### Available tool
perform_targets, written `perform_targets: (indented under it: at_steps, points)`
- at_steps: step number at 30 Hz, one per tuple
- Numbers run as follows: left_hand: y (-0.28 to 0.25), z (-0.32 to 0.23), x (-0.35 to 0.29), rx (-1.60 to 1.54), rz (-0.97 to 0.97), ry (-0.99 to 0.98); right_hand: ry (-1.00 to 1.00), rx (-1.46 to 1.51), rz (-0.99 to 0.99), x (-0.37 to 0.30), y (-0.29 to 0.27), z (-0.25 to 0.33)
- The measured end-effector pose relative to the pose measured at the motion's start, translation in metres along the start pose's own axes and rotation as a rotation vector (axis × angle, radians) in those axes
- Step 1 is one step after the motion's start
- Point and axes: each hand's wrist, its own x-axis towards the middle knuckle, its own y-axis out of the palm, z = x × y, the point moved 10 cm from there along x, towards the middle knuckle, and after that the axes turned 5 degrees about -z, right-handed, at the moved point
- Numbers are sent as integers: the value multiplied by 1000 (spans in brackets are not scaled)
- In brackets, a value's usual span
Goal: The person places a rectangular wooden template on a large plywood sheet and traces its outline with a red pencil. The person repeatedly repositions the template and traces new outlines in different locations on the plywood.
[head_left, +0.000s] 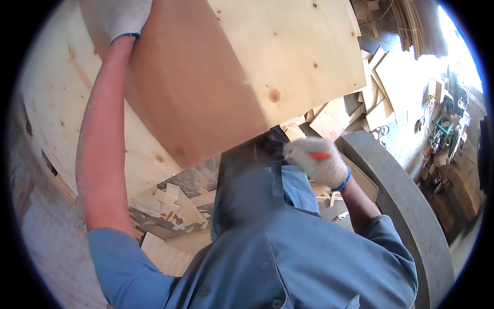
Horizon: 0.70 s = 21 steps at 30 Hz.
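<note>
Workshop floor (405, 131), wood offcuts (181, 206), plywood (195, 82), hands (320, 160)

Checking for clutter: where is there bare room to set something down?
The right pale sheet, between the brown sheet and wood scraps, is bare. So is the brown sheet beside the gloved left hand. Crowded: below both sheets, with strewn scraps, and far right.

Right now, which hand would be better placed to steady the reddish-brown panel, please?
Probably the gloved left hand: it reaches over the reddish-brown panel, while the right hand is off it, nearer the blue shirt.
</note>
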Motion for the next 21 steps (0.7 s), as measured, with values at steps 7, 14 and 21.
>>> perform_targets:
  at_steps: [7,14,21]
  points:
    - [-2,-7,17,-154,255,-130,-52,572,-373,126,-56,75]
    - [-6,-7,12,-63,179,-111,-169,419,-354,228,-46,144]
    - [-14,-12,13,-78,153,-110,-266,266,-290,263,-42,171]
